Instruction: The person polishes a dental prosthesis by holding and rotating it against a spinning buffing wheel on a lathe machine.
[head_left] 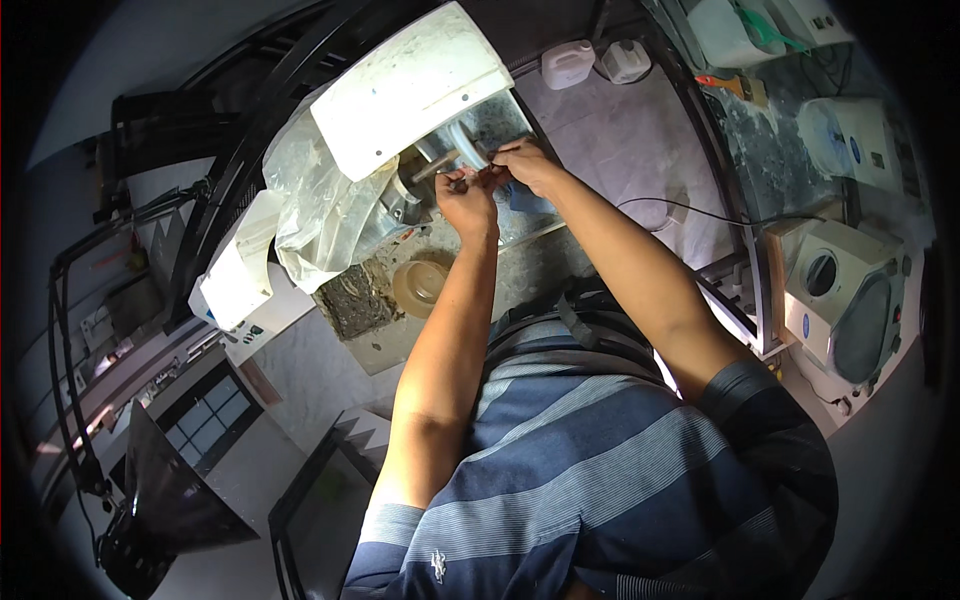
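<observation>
Both my hands meet at a pale grinding or polishing wheel (468,146) under a white hood (410,90). The fingers of my left hand (470,207) are pinched together just below the wheel. My right hand (532,168) closes its fingertips beside the wheel's right side. Whatever sits between the fingertips is too small and hidden to name. A metal spindle (433,167) runs from the wheel to a grey motor housing (398,198) at the left. Something blue (527,200) lies under my right wrist.
Clear plastic sheeting (325,225) drapes left of the motor. A tan bowl (420,287) stands near my left forearm, by a dark, crusted patch (355,302). White jugs (568,64) sit at the back. A beige machine (845,300) and a cable (700,213) are at the right.
</observation>
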